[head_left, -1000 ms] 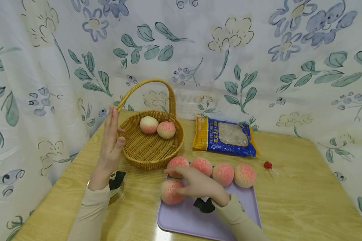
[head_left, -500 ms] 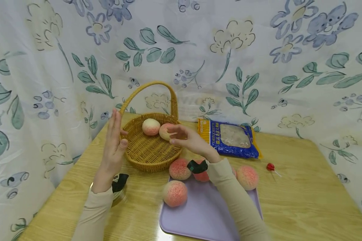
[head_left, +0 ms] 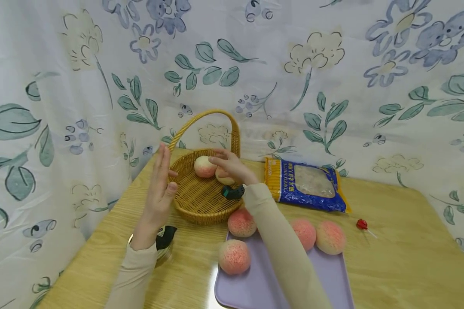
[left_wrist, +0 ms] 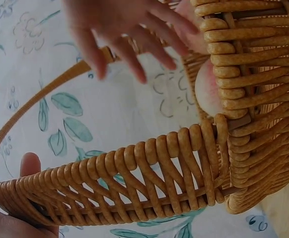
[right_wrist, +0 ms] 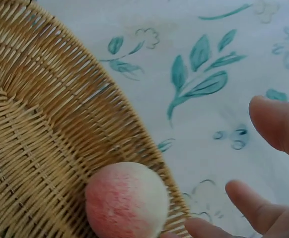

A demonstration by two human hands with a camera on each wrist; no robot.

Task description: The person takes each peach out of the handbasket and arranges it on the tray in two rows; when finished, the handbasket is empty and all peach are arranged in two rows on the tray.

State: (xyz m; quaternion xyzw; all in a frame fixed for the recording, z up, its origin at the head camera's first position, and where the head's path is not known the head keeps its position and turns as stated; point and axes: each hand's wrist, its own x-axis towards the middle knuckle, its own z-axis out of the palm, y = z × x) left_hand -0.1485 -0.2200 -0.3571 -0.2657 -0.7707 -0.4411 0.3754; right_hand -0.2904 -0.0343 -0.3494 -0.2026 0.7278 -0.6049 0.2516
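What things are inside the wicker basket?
Two pink-and-white peaches lie in the wicker basket. In the head view, the right hand partly covers one; whatever is directly beneath them is hidden.

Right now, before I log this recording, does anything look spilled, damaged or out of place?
Nothing looks spilled or damaged. The one stray thing is the red lollipop, loose on the table at the right: it looks odd because it lies apart from the peach-like balls, which sit in the basket and on the tray.
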